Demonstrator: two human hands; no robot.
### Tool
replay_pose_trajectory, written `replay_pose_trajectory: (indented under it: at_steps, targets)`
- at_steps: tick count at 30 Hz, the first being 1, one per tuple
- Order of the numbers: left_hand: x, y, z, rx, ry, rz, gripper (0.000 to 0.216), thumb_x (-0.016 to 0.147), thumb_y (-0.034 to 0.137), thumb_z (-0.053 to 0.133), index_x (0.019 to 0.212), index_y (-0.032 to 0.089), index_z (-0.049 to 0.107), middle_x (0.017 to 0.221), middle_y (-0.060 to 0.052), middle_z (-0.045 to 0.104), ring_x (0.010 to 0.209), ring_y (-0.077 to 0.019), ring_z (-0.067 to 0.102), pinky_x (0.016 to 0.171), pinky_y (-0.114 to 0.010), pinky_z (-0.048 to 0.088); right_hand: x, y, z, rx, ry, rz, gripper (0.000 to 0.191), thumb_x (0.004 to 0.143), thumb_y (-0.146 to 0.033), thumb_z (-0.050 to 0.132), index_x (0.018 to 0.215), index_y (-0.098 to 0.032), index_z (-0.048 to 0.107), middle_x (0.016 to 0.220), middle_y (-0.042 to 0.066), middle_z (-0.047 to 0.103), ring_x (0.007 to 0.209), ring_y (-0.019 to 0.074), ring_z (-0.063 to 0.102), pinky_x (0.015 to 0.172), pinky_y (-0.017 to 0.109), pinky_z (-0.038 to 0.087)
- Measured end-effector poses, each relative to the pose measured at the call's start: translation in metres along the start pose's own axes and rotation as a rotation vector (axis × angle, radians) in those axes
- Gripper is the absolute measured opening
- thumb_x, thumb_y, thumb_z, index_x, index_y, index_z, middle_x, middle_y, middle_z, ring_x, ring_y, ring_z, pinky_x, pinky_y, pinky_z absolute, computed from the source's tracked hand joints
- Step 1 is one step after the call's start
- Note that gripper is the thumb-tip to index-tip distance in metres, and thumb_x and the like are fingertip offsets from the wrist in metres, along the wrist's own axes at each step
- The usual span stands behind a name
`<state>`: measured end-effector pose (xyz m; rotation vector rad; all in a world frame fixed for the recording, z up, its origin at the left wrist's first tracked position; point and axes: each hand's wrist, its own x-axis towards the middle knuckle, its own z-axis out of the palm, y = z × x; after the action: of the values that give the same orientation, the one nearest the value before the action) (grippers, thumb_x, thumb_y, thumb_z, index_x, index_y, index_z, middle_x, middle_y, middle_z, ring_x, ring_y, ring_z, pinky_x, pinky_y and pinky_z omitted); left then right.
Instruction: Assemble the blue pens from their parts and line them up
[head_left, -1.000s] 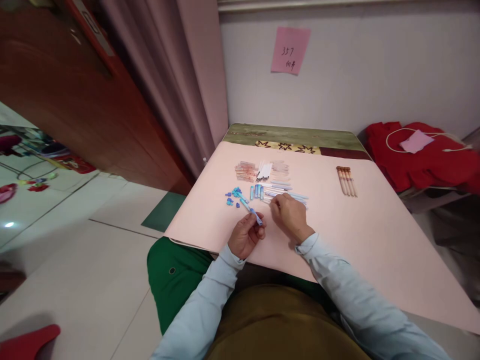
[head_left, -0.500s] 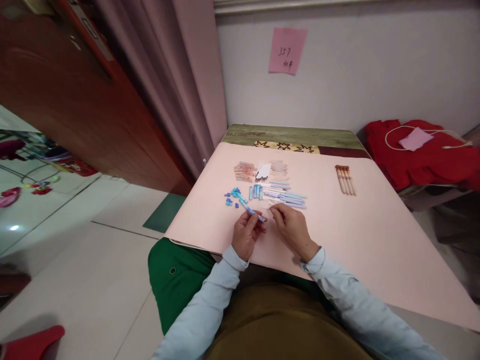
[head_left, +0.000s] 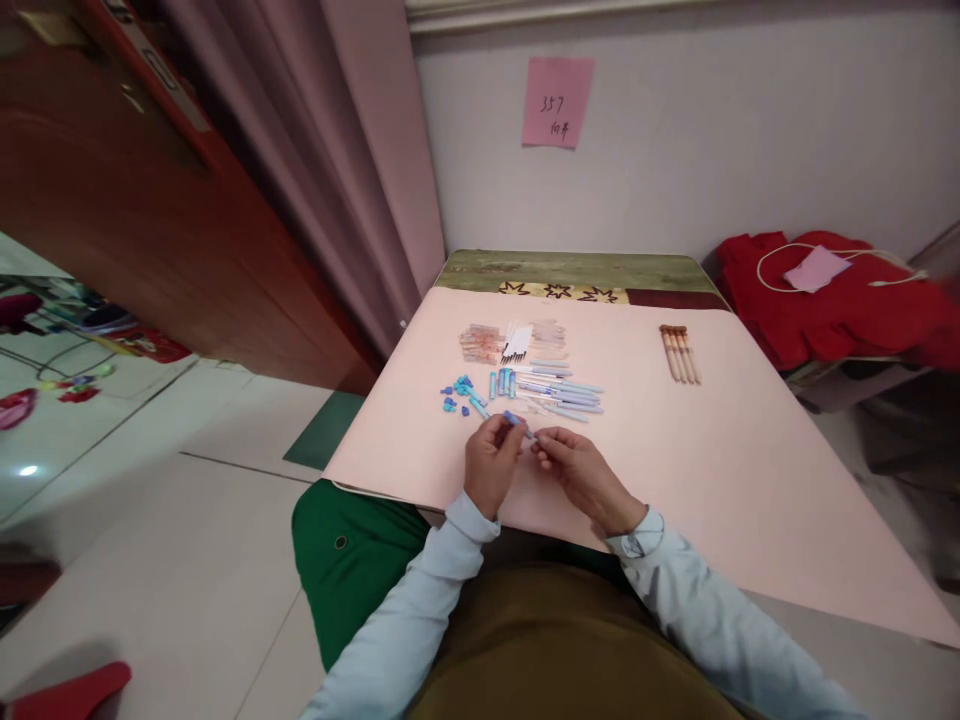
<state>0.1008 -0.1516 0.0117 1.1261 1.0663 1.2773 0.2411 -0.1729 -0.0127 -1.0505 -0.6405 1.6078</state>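
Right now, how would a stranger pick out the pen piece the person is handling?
Start at the pink table mat, whose far half holds sorted rows of pen parts. Nearer the person, the left hand and right hand meet at one small blue pen piece. It alone is pinched in fingertips, not lying in the rows.

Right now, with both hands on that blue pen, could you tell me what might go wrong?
The blue pen is held only by fingertips of the left hand and right hand, so it could slip and roll. A dropped pen might scatter the small blue pieces and the row of pen parts lying just beyond the hands.
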Motion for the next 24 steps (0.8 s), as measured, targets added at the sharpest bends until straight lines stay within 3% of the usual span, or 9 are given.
replay_pose_trajectory:
  at_steps: [2, 5, 7, 10, 15, 24]
  targets:
    - [0.003, -0.005, -0.005, -0.195, 0.061, -0.109, 0.018, 0.078, 0.033, 0.074, 0.083, 0.016, 0.069, 0.066, 0.000, 0.058, 0.057, -0.0100, 0.049, 0.057, -0.023, 0.038, -0.001, -0.001, -0.006, -0.183, 0.068, -0.082, 0.030, 0.074, -0.043, 0.075, 0.085, -0.017, 0.066, 0.069, -0.001, 0.064, 0.056, 0.0093, 0.053, 0.056, 0.023, 0.044]
    - [0.007, -0.011, -0.014, -0.505, 0.078, -0.213, 0.027, 0.073, 0.034, 0.078, 0.086, 0.015, 0.067, 0.071, 0.001, 0.059, 0.058, -0.0071, 0.049, 0.054, -0.021, 0.038, 0.000, -0.007, -0.014, -0.720, 0.196, -0.339, 0.021, 0.085, -0.039, 0.062, 0.088, -0.019, 0.068, 0.074, 0.001, 0.066, 0.064, 0.0141, 0.057, 0.062, 0.026, 0.043]
    - [0.008, -0.013, -0.020, -0.607, 0.048, -0.234, 0.029, 0.072, 0.034, 0.080, 0.088, 0.015, 0.066, 0.070, 0.001, 0.057, 0.055, -0.0054, 0.047, 0.050, -0.019, 0.036, 0.003, -0.010, -0.017, -1.100, 0.269, -0.499, 0.017, 0.088, -0.032, 0.057, 0.091, -0.022, 0.071, 0.089, 0.003, 0.069, 0.078, 0.0165, 0.061, 0.068, 0.027, 0.042]
    - [0.008, -0.015, -0.025, -0.646, 0.010, -0.247, 0.029, 0.072, 0.034, 0.080, 0.088, 0.014, 0.066, 0.067, 0.002, 0.055, 0.051, -0.0039, 0.044, 0.046, -0.018, 0.033, 0.008, -0.013, -0.016, -1.439, 0.325, -0.579, 0.020, 0.093, -0.029, 0.052, 0.095, -0.025, 0.072, 0.102, 0.002, 0.069, 0.088, 0.0162, 0.061, 0.066, 0.025, 0.037]
    - [0.007, -0.016, -0.027, -0.646, -0.022, -0.288, 0.028, 0.073, 0.030, 0.080, 0.089, 0.013, 0.066, 0.070, 0.000, 0.058, 0.052, -0.0043, 0.046, 0.046, -0.017, 0.034, 0.021, -0.016, -0.006, -1.598, 0.358, -0.617, 0.026, 0.098, -0.032, 0.046, 0.102, -0.025, 0.071, 0.105, 0.003, 0.066, 0.087, 0.0146, 0.060, 0.063, 0.026, 0.033]
    - [0.007, -0.017, -0.028, -0.645, -0.062, -0.309, 0.028, 0.071, 0.028, 0.081, 0.090, 0.013, 0.067, 0.073, -0.002, 0.062, 0.053, -0.0041, 0.048, 0.047, -0.017, 0.035, 0.049, -0.023, 0.013, -1.747, 0.204, -0.539, 0.025, 0.098, -0.034, 0.047, 0.098, -0.025, 0.071, 0.101, 0.004, 0.065, 0.085, 0.0170, 0.058, 0.061, 0.027, 0.030]
